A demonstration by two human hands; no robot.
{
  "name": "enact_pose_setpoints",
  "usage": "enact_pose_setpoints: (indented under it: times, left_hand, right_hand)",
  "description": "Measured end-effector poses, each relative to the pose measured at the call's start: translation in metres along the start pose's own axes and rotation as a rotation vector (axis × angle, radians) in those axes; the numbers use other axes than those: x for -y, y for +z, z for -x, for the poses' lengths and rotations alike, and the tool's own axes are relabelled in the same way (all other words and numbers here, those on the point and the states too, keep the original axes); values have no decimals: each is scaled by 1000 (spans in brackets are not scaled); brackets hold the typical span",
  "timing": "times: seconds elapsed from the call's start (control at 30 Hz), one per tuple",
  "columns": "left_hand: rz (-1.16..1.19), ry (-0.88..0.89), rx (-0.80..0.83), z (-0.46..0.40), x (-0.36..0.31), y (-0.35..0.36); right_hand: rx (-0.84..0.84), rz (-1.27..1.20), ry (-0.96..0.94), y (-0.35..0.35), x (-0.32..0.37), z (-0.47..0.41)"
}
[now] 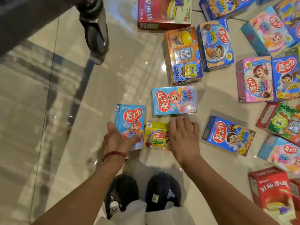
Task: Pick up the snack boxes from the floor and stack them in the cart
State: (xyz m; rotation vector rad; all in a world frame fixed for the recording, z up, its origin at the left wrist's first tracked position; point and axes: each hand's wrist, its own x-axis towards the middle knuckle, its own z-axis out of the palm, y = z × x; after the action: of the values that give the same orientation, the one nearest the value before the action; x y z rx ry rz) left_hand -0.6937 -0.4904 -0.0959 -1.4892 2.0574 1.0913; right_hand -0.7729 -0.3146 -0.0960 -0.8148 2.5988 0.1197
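Left hand (119,138) grips light-blue snack box (129,122), lifted off the floor (65,111). Right hand (183,137) rests flat, fingers straight, on yellow box (155,137) just beside. Curl fingers round its far edge, lift both together; cart wheel (95,30) far left.

Bare floor (56,119) lies open leftward (cart wheel (95,30) aside); boxes (253,82) crowd right.

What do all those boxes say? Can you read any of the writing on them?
"蘑古力": red badge on the light blue box that the left hand holds.
"蘑古力": yellow box under the right hand.
"好丽友·派": big red box, seen upside down.
Smaller print everywhere is too blurred to read.
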Motion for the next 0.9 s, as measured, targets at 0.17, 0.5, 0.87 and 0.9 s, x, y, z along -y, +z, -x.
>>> enact_pose_setpoints:
  times: [0.17, 0.5, 0.87, 0.9]
  left_hand:
    - [79, -63, 9, 28, 1, -24]
    - [342, -82, 109, 138, -63, -112]
    - [478, 130, 138, 266, -213, -246]
    - [491, 152, 137, 275, -223, -258]
  right_hand:
    - [174, -155, 17, -22, -1, 28]
    - [114, -557, 346, -159, -21, 98]
    - [-235, -743, 389, -386, -27, 142]
    - [-274, -748, 381, -404, -28, 147]
